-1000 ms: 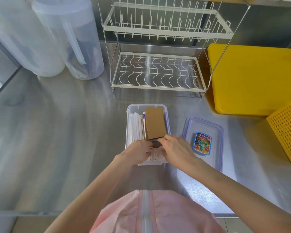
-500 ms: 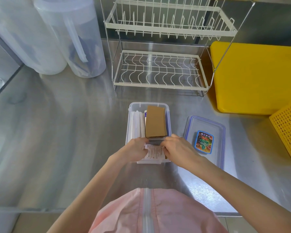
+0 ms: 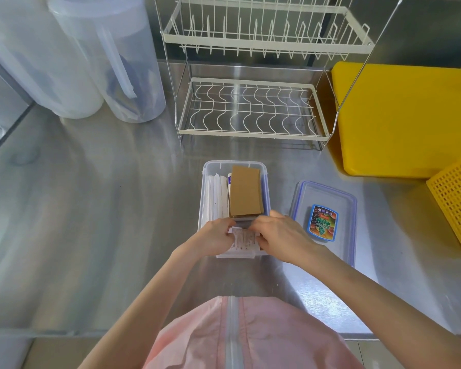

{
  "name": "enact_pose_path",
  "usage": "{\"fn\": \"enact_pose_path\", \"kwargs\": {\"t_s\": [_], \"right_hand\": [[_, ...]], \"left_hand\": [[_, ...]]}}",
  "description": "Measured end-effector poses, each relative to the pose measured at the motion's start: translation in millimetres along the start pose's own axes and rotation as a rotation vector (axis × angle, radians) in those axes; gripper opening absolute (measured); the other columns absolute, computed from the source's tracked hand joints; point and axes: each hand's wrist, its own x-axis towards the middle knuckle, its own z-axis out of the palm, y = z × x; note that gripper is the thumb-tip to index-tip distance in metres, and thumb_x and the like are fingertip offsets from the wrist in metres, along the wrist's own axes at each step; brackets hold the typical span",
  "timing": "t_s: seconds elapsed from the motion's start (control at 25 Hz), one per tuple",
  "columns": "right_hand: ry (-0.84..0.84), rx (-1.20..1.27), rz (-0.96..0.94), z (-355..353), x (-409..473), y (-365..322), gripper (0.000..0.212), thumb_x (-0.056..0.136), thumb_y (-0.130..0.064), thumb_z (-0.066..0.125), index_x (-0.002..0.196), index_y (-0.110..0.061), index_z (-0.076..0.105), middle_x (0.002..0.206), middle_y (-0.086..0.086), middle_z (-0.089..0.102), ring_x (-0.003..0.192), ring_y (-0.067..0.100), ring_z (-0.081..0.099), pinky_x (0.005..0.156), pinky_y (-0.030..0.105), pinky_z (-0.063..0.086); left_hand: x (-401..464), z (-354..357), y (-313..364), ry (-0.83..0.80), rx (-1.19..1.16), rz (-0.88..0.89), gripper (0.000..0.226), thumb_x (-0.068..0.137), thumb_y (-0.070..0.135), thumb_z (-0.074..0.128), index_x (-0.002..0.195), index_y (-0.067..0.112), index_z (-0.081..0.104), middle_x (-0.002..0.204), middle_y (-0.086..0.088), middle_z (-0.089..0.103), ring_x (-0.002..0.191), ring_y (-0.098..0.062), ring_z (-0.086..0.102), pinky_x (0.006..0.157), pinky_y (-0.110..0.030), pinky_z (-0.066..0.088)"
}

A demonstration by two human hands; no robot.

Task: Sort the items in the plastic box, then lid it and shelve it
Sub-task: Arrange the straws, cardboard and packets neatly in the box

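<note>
The plastic box (image 3: 234, 166) sits mid-table (image 3: 91, 209), its lid (image 3: 325, 193) just beside at 3 o'clock bearing a blue-edged label (image 3: 322, 222), writing unreadable. Left hand (image 3: 214, 239) and right hand (image 3: 278, 235) each grip a printed paper slip (image 3: 244, 239), text too small to read, at the box's near end.

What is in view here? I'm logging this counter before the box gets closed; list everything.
plastic box: 1, clear, centre of counter, open
cardboard piece: 1, brown, in box
white packets: several, left in box
printed packet: 1, white, near end of box, held
lid: 1, clear with blue rim and label, right of box
wire rack: 1, white, two tiers, behind box
jugs: 2, translucent, back left
board: 1, yellow, right
basket: 1, yellow, far right
counter: 1, steel
left hand: pinches packet
right hand: pinches packet
</note>
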Motion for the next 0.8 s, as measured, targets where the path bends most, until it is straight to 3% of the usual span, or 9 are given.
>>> {"fn": "enact_pose_path", "kwargs": {"t_s": [0.12, 0.24, 0.36, 0.48, 0.56, 0.64, 0.8], "right_hand": [[-0.04, -0.035, -0.009, -1.6, -0.2, 0.9, 0.034, 0.095, -0.02, 0.038, 0.118, -0.018, 0.063, 0.112, 0.003, 0.065, 0.104, 0.022, 0.049, 0.071, 0.032, 0.042], [-0.016, 0.153, 0.021, -8.8, -4.3, 0.6, 0.032, 0.095, -0.019, 0.04, 0.117, -0.02, 0.063, 0.115, 0.0, 0.065, 0.105, 0.019, 0.052, 0.08, 0.032, 0.047], [0.087, 0.351, 0.07, -18.8, -15.2, 4.6, 0.031, 0.095, -0.017, 0.045, 0.121, -0.021, 0.06, 0.119, -0.002, 0.064, 0.106, 0.015, 0.056, 0.088, 0.028, 0.045], [0.23, 0.435, 0.154, -22.3, -26.6, 17.8, 0.033, 0.095, -0.015, 0.046, 0.126, -0.017, 0.056, 0.13, 0.001, 0.06, 0.118, 0.019, 0.054, 0.097, 0.026, 0.041], [0.267, 0.457, 0.251, -22.4, -34.0, 30.2, 0.04, 0.095, -0.016, 0.046, 0.135, -0.016, 0.047, 0.141, 0.003, 0.049, 0.129, 0.021, 0.047, 0.106, 0.026, 0.033], [0.244, 0.478, 0.38, -20.6, -43.3, 44.0, 0.049, 0.095, -0.018, 0.045, 0.143, -0.014, 0.032, 0.15, 0.005, 0.037, 0.136, 0.022, 0.037, 0.11, 0.027, 0.027], [0.235, 0.517, 0.611, -10.2, -63.4, 72.9, 0.062, 0.094, -0.019, 0.047, 0.147, -0.01, 0.017, 0.157, 0.008, 0.018, 0.143, 0.025, 0.022, 0.114, 0.034, 0.023]], "left_hand": [[-3.3, -2.0, 0.9, -0.011, 0.015, 0.015, 0.044, 0.094, 0.011, 0.035, 0.138, 0.01, 0.039, 0.144, -0.01, 0.044, 0.129, -0.024, 0.045, 0.104, -0.03, 0.036], [-12.0, -12.3, 2.8, -0.006, 0.057, 0.053, 0.04, 0.095, 0.017, 0.037, 0.134, 0.015, 0.046, 0.14, -0.006, 0.05, 0.123, -0.022, 0.051, 0.098, -0.024, 0.037], [-21.8, -22.9, 10.9, 0.102, 0.034, 0.123, 0.035, 0.096, 0.018, 0.038, 0.124, 0.015, 0.058, 0.125, -0.005, 0.062, 0.111, -0.021, 0.058, 0.081, -0.015, 0.038], [-25.3, -21.0, 30.4, 0.258, -0.004, 0.224, 0.033, 0.096, 0.014, 0.037, 0.12, 0.008, 0.059, 0.119, -0.014, 0.065, 0.111, -0.029, 0.059, 0.089, -0.025, 0.041], [-20.1, -13.2, 48.6, 0.311, -0.015, 0.286, 0.035, 0.095, 0.014, 0.037, 0.124, 0.006, 0.055, 0.12, -0.017, 0.063, 0.11, -0.034, 0.057, 0.089, -0.03, 0.04], [-10.7, -2.6, 67.7, 0.322, -0.017, 0.329, 0.041, 0.096, 0.015, 0.038, 0.136, 0.01, 0.043, 0.133, -0.014, 0.054, 0.12, -0.031, 0.051, 0.094, -0.024, 0.033], [10.8, 23.7, 102.5, 0.186, 0.016, 0.354, 0.049, 0.095, 0.014, 0.038, 0.142, 0.002, 0.026, 0.15, -0.014, 0.033, 0.137, -0.026, 0.033, 0.101, -0.02, 0.021]]}}
